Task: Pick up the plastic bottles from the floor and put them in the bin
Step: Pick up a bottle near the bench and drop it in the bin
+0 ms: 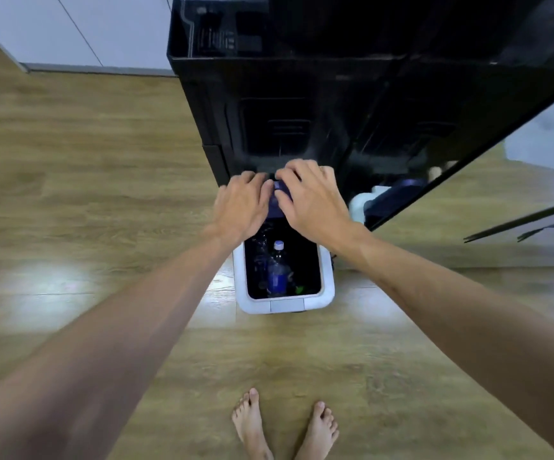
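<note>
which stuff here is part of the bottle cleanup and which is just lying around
Part of the job:
- bin, open, white rim
- bottle already in the bin
- blue bottle held over the bin by left hand and right hand

Just lying about:
- black cabinet
- white jug beside the cabinet
- wood floor

place: a home, I judge | signs: wood-look plank floor [86,167]; my bare feet [284,426] on it; white cupboard doors [70,28]; small white bin [327,277] beside black cabinet [302,94]
</note>
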